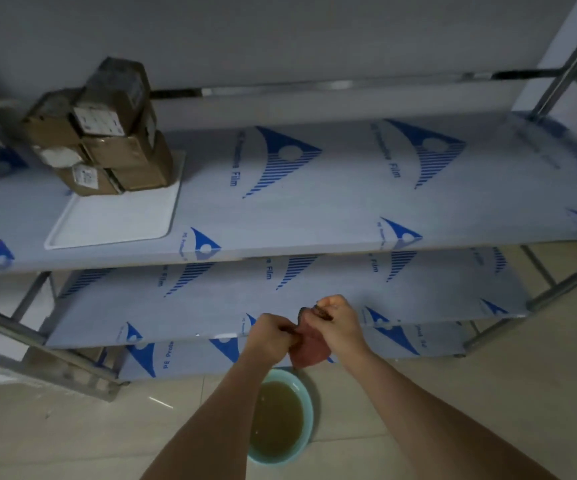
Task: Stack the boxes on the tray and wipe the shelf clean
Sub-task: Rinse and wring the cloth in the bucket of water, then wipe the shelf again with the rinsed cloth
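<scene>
Basin [306,403]: pale green, on the floor tiles, holding murky yellowish water, directly below the hands.
Left hand [269,336]: fingers pinched closed on one edge of the cloth [309,351].
Right hand [337,322]: fingers clenched on the opposite edge.
Cloth: reddish-brown, bunched between both hands above the basin.
Shelf [314,209]: film-covered top tier, beyond the hands.
Tray [114,220]: white, at the shelf's left.
Boxes [107,133]: cardboard, stacked on the tray's far end.

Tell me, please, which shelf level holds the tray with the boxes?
The top shelf: the white tray and boxes sit at its left end.
</scene>
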